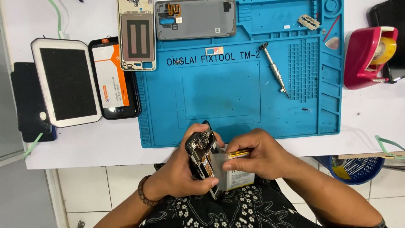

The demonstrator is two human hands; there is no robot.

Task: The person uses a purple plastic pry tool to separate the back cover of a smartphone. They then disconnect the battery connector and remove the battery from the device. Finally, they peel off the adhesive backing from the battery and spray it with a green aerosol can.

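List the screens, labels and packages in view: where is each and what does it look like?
Tablet: far left, white frame, dark screen.
Phone: beside tablet, orange-and-white film on its screen.
Sticker: mat's upper part, small, pink-blue.
Battery: under right hand, white and yellow label.

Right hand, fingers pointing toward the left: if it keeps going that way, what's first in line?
The right hand points its fingertips at the opened phone frame held by the left hand. It already touches the battery there, so the frame comes first, then the left fingers. Depth is unclear.

Left of the blue mat, white-framed black screen beside perhaps an orange-and-white packet.
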